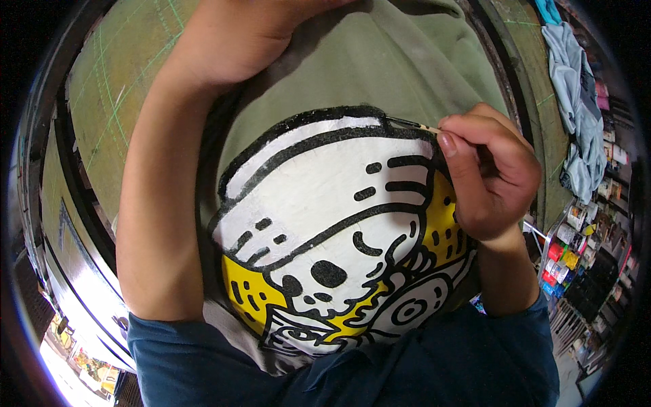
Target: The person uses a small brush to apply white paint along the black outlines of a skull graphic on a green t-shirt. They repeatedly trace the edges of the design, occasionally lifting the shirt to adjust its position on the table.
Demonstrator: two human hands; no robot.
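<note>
My right hand (488, 166) pinches a thin paintbrush (417, 125) between thumb and fingertips. The dark tip of the brush meets the right end of a black outline along the upper edge of a painted cartoon skull (339, 173). This white, black and yellow painting covers the front of an olive-green garment (380, 54), which lies spread on the table. My left forearm reaches up along the left side of the painting. At the top edge my left hand (247, 41) rests on or just over the fabric, its fingers mostly cut off by the frame.
Beneath the garment is a worn green table (129, 74) marked with bright lines. Light-blue cloth (573, 88) hangs at its right edge. Beyond it, paint containers (563, 254) crowd the far right. Bright light enters at lower left.
</note>
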